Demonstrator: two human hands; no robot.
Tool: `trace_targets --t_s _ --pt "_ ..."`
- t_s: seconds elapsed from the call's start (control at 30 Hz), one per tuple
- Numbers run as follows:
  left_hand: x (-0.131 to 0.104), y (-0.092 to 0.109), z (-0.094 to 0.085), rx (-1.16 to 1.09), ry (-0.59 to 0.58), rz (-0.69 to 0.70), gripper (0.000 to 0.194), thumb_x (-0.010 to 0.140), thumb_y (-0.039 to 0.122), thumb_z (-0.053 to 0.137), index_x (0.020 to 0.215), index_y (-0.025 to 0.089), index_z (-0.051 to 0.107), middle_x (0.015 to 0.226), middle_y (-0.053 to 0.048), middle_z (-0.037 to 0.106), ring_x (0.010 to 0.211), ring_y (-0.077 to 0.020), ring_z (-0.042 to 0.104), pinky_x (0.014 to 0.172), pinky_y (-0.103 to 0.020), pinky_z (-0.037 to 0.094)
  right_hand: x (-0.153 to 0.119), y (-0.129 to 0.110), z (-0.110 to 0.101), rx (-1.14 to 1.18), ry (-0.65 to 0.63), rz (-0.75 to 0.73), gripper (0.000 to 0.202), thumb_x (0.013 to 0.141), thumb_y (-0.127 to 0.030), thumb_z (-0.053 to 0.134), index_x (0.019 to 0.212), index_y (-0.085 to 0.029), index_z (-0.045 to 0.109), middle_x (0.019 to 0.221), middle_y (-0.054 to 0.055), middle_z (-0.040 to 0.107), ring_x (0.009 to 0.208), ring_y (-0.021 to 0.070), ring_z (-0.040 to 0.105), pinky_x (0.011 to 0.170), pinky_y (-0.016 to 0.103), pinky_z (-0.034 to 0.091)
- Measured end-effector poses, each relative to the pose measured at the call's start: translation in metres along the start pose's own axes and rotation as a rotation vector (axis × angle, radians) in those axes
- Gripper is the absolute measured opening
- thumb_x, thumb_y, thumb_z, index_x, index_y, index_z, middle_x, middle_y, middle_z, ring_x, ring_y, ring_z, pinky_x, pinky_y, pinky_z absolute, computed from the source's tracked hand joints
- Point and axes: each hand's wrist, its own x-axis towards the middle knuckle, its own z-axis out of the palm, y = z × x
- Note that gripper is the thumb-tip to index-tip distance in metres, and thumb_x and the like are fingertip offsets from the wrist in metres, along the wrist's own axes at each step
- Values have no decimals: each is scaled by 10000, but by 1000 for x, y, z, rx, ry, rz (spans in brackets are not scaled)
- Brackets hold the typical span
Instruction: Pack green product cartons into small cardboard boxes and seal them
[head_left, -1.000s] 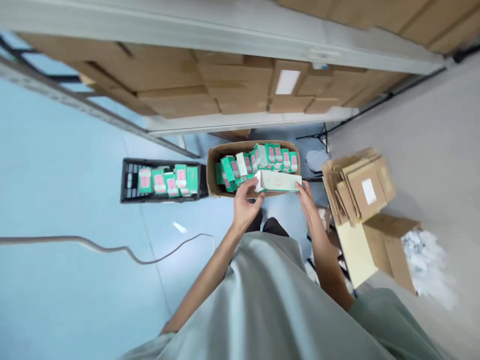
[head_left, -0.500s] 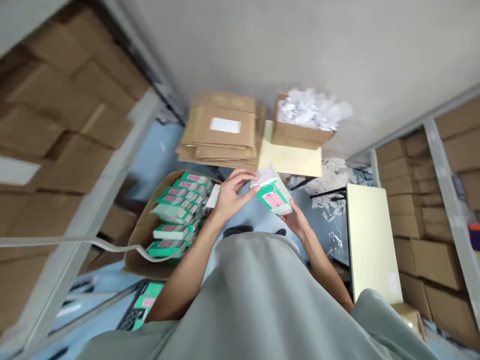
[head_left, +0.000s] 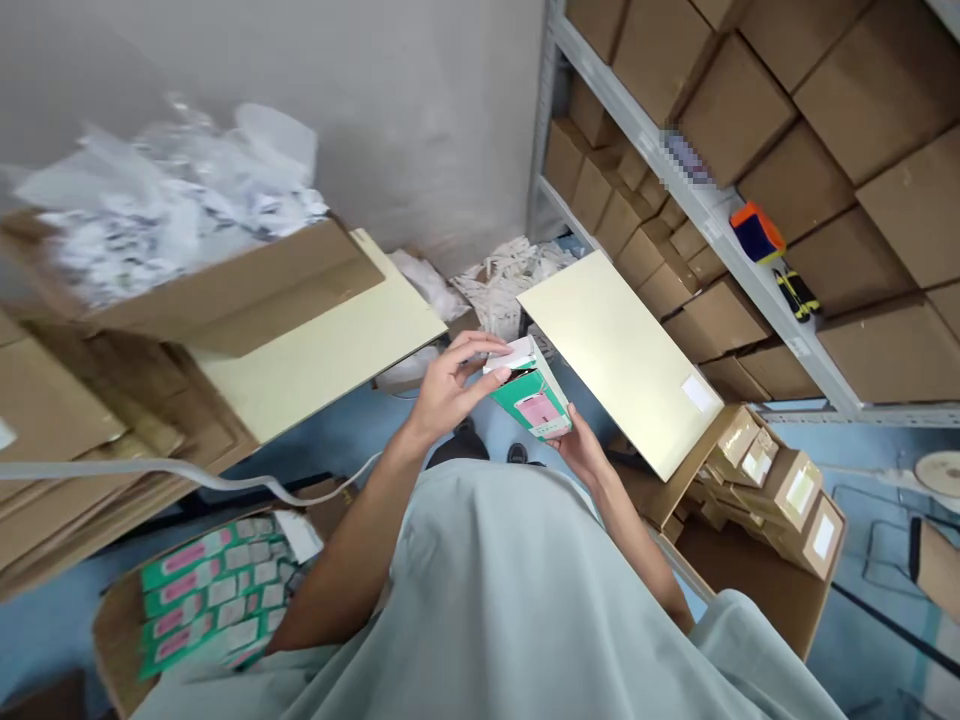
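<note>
Your left hand (head_left: 454,390): fingers pinching top end of green-and-white box (head_left: 534,402); your right hand (head_left: 585,450): fingers curled round lower end; box mid-air at your 12 o'clock; scrap-filled carton (head_left: 255,295) on counter (head_left: 360,345) toward 10, carton of green boxes (head_left: 114,640) toward 8

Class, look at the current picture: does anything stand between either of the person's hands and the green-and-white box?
Nothing visible does. The left hand has its fingers and thumb at the upper, white end of the green-and-white box, and the right hand holds its lower end.
</note>
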Motion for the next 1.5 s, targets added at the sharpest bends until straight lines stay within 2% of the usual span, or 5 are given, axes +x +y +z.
trace_targets --t_s 0.27,0.47,0.73,1.13,1.5 --pt "135 -18 61 -17 -372 -88 367 796 542 947 979 242 841 1259 -143 765 1300 -361 740 1057 -468 700 29 -32 -28 108 203 -152 533 990 -704 849 1217 -222 832 1055 58 891 818 201 822 706 288 665" --pt "236 -35 94 11 -518 -57 292 807 458 884 1001 252 811 1162 -97 745 1154 -305 745 967 -406 716 66 -77 -7 208 366 -287 496 1009 -661 834 1308 -267 794 1093 39 867 801 193 784 672 276 654" --pt "331 -37 131 -78 -725 -121 469 764 527 1024 943 230 709 1335 -147 791 1297 -342 771 1189 -531 651 105 -120 22 266 494 -392 487 1005 -637 830 1355 -303 778 1112 16 824 800 161 700 671 246 603" --pt "368 -49 195 -9 -776 -170 443 810 516 1043 943 218 744 1120 -105 817 1174 -331 814 1049 -473 713 107 -151 -22 322 537 -265 407 1054 -659 787 1198 -280 754 1045 24 834 813 193 760 658 278 629" --pt "358 -38 251 95 -797 -238 403 846 502 1012 968 194 783 1095 -97 823 1143 -334 802 1014 -464 705 93 -173 -81 248 476 -249 741 1070 -757 690 1647 -307 571 1323 76 847 911 227 836 668 320 643"
